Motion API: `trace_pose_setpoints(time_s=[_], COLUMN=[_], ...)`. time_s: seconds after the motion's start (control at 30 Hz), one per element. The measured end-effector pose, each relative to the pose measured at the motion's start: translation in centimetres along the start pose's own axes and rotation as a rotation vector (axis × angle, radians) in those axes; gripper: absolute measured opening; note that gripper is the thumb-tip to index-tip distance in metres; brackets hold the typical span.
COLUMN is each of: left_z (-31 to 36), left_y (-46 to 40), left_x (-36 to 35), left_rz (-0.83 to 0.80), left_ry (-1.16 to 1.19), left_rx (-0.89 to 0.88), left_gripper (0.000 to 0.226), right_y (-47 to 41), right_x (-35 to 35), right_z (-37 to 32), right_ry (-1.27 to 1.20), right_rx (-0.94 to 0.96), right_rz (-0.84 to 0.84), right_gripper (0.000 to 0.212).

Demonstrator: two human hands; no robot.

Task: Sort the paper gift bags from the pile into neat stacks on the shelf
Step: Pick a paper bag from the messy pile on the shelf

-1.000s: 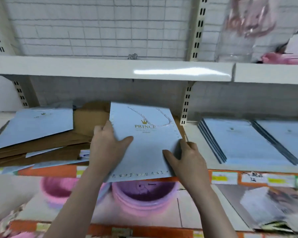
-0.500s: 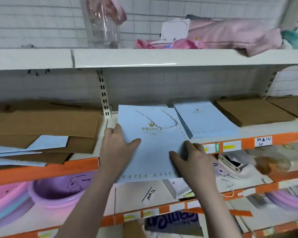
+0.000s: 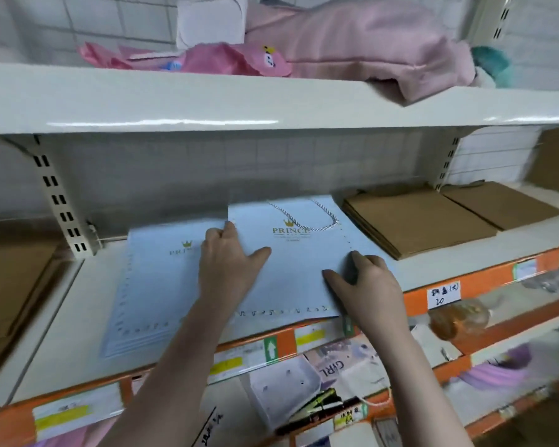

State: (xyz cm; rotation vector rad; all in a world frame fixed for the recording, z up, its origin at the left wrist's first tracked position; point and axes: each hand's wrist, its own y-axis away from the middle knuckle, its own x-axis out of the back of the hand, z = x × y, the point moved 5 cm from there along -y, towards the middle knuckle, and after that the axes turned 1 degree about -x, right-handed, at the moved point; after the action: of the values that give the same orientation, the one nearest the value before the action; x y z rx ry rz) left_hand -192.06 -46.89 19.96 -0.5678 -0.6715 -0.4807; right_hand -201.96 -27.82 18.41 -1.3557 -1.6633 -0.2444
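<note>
a flat pale blue paper gift bag with a gold crown, the word "prince" and a white rope handle (image 3: 291, 256) is held by both hands over the white shelf (image 3: 78, 304). the left hand (image 3: 229, 262) is closed on the bag's left edge: the thumb is spread across the top face and the fingers are curled around the edge beneath. the right hand (image 3: 365, 285) grips the bag's right side near its front corner, with the thumb laid on top and the fingers bent over the edge. the bag's front edge overhangs the shelf's orange front edge (image 3: 413, 298).

a stack of matching pale blue paper gift bags (image 3: 149, 285) lies flat on the shelf to the left, its right part covered by the held bag and the left hand. more pale blue paper shows beneath the held bag along its right side. two stacks of flat brown paper bags (image 3: 413, 224) lie near the shelf's right end, well apart from the hands.

compared with half a second earlier, the held bag has been carried rightward along the shelf: the blue stack then lying to its right is now at its left, and the brown stacks are much nearer. the grip of both hands is unchanged.
</note>
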Motion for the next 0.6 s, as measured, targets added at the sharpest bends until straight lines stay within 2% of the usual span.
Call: trace_pose_setpoints(time_s=[0.23,0.4,0.6], left_z=[2.0,2.1,1.8], left_y=[-3.4,-3.6,-2.8], left_x=[-4.0,-6.6,-9.1], left_rz=[0.008,-0.003,0.011], left_ry=[-0.077,-0.097,-0.139], left_rx=[0.023,0.105,0.163], left_gripper=[0.069,0.068,0.057], right_y=[-5.7,-8.5,-9.8], right_x=[-1.9,-3.5,-4.7], right_z=[3.1,4.5,5.7], right_ry=[-0.046,-0.032,0.125], right_rx=[0.019,0.058,0.162], right_rz=[-0.013,-0.084,-0.097], right_gripper=[0.036,0.035,0.040])
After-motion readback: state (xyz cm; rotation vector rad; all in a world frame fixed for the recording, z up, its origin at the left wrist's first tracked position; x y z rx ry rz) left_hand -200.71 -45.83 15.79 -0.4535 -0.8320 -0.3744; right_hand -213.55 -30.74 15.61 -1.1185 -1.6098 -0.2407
